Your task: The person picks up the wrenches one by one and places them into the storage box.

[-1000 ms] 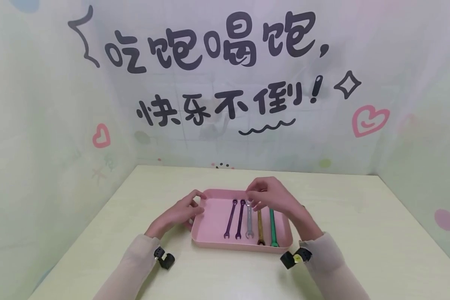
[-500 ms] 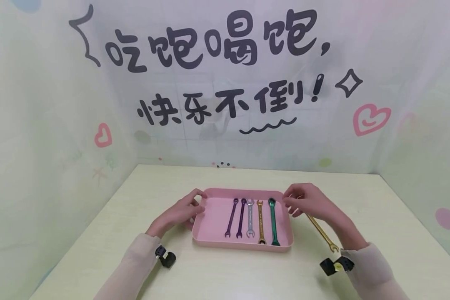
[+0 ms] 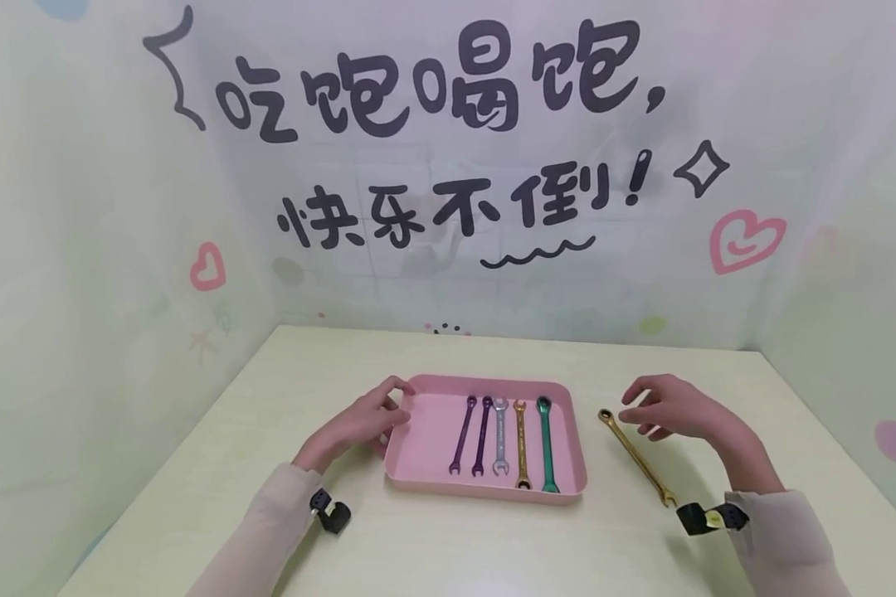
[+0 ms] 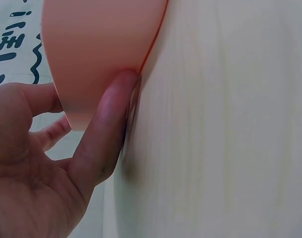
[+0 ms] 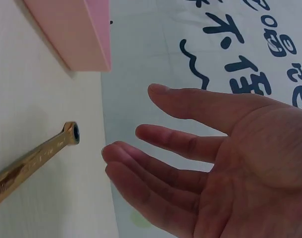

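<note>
My left hand [image 3: 369, 419] holds the left side of a pink tray [image 3: 485, 489]; in the left wrist view its thumb [image 4: 119, 94] lies against the tray's outer wall and other fingers reach the rim. Inside the tray lie two purple wrenches [image 3: 461, 435], a silver wrench [image 3: 500, 438], a gold wrench [image 3: 521, 448] and a green wrench [image 3: 547, 448], side by side. Another gold wrench [image 3: 637, 458] rests on the table right of the tray, its ring end toward the back. Beside that end, my right hand [image 3: 675, 406] hovers with loosely bent fingers, holding nothing.
The pale wooden table [image 3: 433, 547] carries everything. Behind it and at both sides hangs a printed curtain [image 3: 448, 290] with large dark characters. Black cameras sit on both wrists, the right one [image 3: 705, 518] close to the loose wrench's open end.
My right hand has moved from over the tray to the right, past its edge and off the loose gold wrench, which is now uncovered. The left hand has stayed on the tray.
</note>
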A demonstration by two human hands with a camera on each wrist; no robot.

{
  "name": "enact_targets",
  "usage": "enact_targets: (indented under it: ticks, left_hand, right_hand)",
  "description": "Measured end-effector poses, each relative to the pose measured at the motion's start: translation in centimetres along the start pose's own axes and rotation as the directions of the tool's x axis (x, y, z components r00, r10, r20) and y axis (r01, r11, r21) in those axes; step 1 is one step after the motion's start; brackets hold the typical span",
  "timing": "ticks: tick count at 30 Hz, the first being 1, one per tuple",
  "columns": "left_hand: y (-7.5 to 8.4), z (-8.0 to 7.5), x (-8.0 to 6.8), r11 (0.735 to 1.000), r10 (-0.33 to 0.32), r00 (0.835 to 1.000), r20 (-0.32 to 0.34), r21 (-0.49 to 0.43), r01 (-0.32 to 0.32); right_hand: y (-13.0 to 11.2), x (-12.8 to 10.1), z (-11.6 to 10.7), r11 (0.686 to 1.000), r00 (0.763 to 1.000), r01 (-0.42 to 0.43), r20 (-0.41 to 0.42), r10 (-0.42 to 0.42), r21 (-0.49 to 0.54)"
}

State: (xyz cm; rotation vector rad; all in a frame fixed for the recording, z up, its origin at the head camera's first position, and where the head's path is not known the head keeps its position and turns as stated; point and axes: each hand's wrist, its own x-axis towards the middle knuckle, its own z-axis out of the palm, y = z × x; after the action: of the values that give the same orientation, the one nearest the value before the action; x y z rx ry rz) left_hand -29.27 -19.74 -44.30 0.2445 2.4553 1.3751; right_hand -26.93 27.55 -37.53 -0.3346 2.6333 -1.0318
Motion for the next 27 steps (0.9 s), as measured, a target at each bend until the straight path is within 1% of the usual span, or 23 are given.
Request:
enact_targets:
  ticks: [8,16,20,27]
  left_hand:
    - [-0.1,0.1,0.0,1.0,-0.006,1.0,0.005,-0.002,0.006]
    - [-0.1,0.0,0.0,1.0,-0.006,1.0,0.001,0.006,0.006]
    - [-0.2,0.0,0.1,1.0,-0.014,1.0,-0.002,0.007,0.014]
    - [-0.3,0.1,0.1,1.0,-0.005,1.0,-0.004,-0.001,0.005]
  right_hand:
    - [2.2,0.3,0.1,0.993,0.994,-0.105,0.023,0.106,-0.059]
    - [3.0,0.8,0.9,0.973,0.976,-0.203,0.055,0.21,-0.107]
    - [2.9,0.9,1.4,0.969,0.973,-0.215,0.064,0.224,-0.123]
    - [2.5,1.0,2.5,0.964,0.968,-0.231,0.065,0.241,-0.135]
